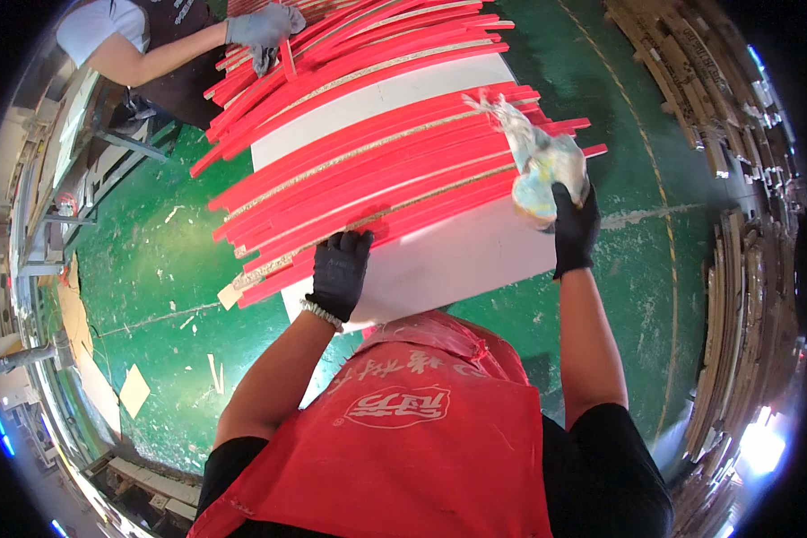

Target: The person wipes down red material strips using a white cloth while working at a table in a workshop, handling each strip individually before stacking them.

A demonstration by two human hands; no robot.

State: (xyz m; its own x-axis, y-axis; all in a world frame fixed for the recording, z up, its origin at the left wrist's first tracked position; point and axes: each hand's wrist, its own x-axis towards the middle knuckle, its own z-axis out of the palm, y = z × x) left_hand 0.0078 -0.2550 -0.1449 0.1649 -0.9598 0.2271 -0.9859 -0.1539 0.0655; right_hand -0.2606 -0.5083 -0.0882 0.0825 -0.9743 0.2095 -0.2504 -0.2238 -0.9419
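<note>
Long red-faced strips [376,161], some showing raw particleboard edges, lie side by side across a white board [444,252]. My left hand [341,269], in a black glove, rests at the near strips with its fingers on their edge; whether it grips one cannot be told. In my right hand [576,225], also in a black glove, is a crumpled, stained cloth [550,168]. The cloth hangs over the right ends of the strips, with its loose tail pointing away from me. Part of it looks blurred.
Across the strips, a co-worker's gloved hand [265,27] holds a grey rag [263,60] at the far pile. A metal-framed bench [74,141] stands at the left. Stacked brown boards [740,323] line the right side. Scraps [134,390] lie on the green floor [175,269].
</note>
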